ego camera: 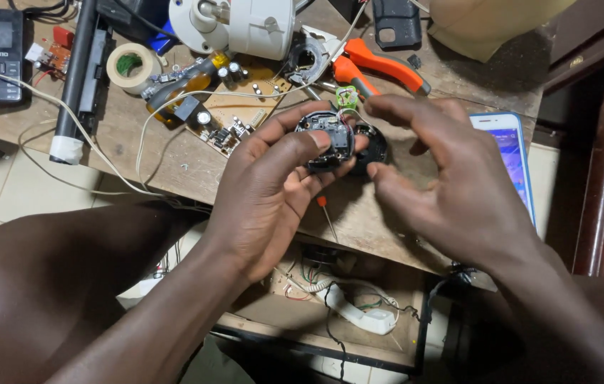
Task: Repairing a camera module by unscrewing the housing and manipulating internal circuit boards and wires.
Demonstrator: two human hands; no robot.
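At centre frame, a small round black device [327, 139], its circuitry exposed, is being pinched closed-fingered by the left hand [266, 192], tilted upward for inspection. Its black back shell [373, 148] is being steadied by the loosely curled right hand [451, 185]. Below, an open drawer [330, 313] is holding tangled wires.

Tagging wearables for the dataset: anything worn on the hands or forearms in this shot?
Nothing worn. Left hand and right hand are bare: no gloves, rings, watch or bands visible. Both forearms are uncovered, with no sleeves reaching into view. Fingernails are short and unpainted.
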